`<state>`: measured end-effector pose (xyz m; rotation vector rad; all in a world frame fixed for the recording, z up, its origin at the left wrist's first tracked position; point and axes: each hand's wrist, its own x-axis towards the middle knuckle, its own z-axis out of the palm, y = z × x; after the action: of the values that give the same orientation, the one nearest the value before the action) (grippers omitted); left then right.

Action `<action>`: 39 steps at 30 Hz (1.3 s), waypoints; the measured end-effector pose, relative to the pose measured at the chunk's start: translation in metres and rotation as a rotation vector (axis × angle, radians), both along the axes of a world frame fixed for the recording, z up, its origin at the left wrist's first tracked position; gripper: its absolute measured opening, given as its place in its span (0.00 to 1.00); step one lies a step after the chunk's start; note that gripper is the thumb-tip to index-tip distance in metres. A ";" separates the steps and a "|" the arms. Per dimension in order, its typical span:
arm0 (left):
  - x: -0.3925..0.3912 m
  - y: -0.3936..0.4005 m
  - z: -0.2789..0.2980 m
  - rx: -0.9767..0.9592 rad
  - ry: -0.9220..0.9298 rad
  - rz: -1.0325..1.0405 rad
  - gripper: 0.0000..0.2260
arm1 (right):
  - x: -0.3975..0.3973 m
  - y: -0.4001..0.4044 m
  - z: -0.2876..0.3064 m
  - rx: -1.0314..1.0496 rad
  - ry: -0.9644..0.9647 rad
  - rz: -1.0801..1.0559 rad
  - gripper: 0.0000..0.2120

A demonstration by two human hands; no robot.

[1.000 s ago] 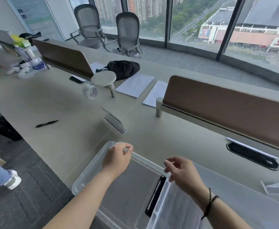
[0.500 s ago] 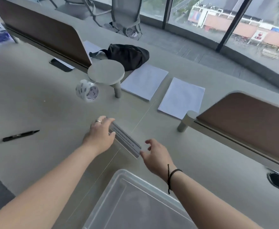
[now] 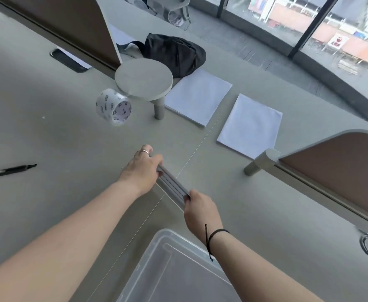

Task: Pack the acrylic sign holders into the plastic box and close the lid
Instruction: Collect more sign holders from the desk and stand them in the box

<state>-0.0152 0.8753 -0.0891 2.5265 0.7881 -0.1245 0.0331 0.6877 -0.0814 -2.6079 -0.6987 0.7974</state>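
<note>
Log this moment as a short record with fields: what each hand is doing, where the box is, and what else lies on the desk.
left hand: left hand grips the far end of the stack of acrylic sign holders
right hand: right hand pinches the near end of the same stack
box: plastic box sits open on the desk, nearest the person, nothing visible inside
desk items: tape roll, black marker, two paper stacks, black bag
stage: holders not yet in the box

Both hands left the plastic box (image 3: 178, 269) a second ago; now left hand (image 3: 142, 168) and right hand (image 3: 200, 209) grip the sign holders (image 3: 173, 184) at either end.
</note>
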 end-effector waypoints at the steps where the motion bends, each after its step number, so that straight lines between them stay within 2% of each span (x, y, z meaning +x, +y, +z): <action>1: -0.001 -0.001 0.000 0.007 -0.007 0.001 0.08 | -0.001 -0.001 -0.001 0.004 0.001 -0.008 0.12; 7: -0.012 -0.018 0.011 0.068 -0.019 -0.010 0.07 | -0.002 -0.018 0.003 0.013 -0.015 0.005 0.11; 17: -0.027 -0.086 0.082 0.104 -0.243 -0.099 0.07 | -0.015 -0.097 0.068 0.143 -0.150 0.000 0.14; 24: -0.032 -0.171 0.162 0.126 -0.318 -0.242 0.08 | -0.024 -0.199 0.132 0.264 -0.286 0.047 0.19; 26: -0.030 -0.219 0.184 0.127 -0.313 -0.312 0.09 | -0.029 -0.250 0.153 0.282 -0.309 0.046 0.20; 31: -0.028 -0.296 0.213 0.150 -0.300 -0.422 0.07 | -0.038 -0.330 0.175 0.292 -0.325 0.097 0.19; 39: -0.031 -0.440 0.230 0.155 -0.308 -0.553 0.08 | -0.060 -0.479 0.196 0.258 -0.301 0.006 0.20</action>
<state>-0.0463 0.4349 0.1413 2.7522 -0.0315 0.1474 -0.0269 0.2087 0.1144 -2.5091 -0.8292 0.2912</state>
